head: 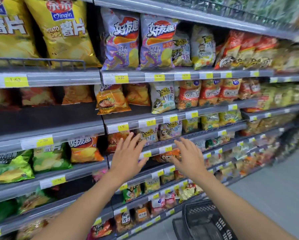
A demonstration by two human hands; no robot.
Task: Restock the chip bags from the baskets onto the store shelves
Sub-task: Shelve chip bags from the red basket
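My left hand (128, 155) and my right hand (190, 157) are both raised in front of the shelves with fingers spread and straight, holding nothing. They hover before the shelf rail (162, 149) with yellow price tags. An orange chip bag (111, 99) stands tilted at the front of the middle shelf, above my left hand. Two purple chip bags (138, 42) stand upright on the shelf above it. A black plastic basket (207, 220) sits on the floor at the lower right, below my right arm; what it holds is hard to make out.
Grey shelves (46, 78) full of chip bags run from left to far right. Large yellow bags (62, 30) fill the top left. A dark gap (46, 115) opens on the middle left shelf. Grey floor (275, 187) lies at the right.
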